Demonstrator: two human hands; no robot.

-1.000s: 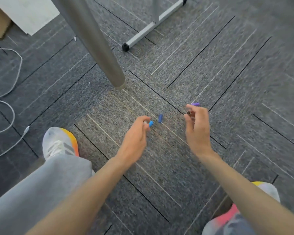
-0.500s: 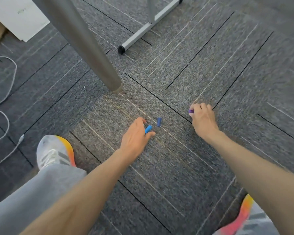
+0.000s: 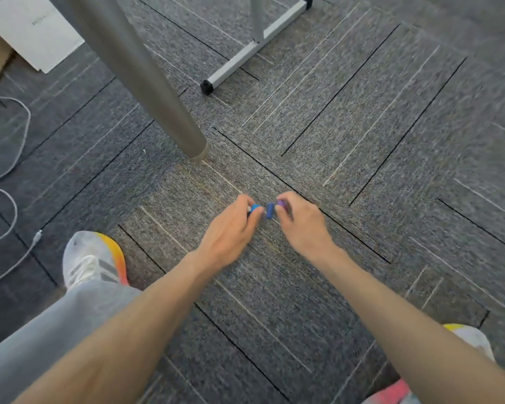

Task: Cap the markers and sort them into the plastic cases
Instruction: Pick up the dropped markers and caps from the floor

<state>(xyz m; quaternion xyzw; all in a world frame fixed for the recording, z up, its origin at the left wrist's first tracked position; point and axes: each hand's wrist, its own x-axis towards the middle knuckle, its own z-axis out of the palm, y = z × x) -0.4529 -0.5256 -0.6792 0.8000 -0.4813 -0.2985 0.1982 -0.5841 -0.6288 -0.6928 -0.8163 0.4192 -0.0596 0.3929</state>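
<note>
Now that both hands have closed in from either side, the dark blue cap (image 3: 270, 210) lies on the carpet (image 3: 274, 301) between them, just beside the fingertips of each; motion blur hides whether either touches it. Left hand (image 3: 231, 228): fingers curled, pinching a light blue cap (image 3: 255, 208) at thumb and forefinger. Right hand (image 3: 303, 225): fingers curled round a purple cap (image 3: 281, 203), only its end showing past the knuckles. Versus half a second ago: the right hand was well apart from the dark blue cap, low on the carpet to the right; it has since moved left until it is next to the cap. The left hand has edged forward a little with the same light blue piece. Judgement: this is cap retrieval from the floor, early in the task, and the dark blue cap is likely the next pickup. No markers or plastic cases are in view, so capping and sorting are not yet begun. A grey table leg (image 3: 146, 83) stands beyond the hands.
</note>
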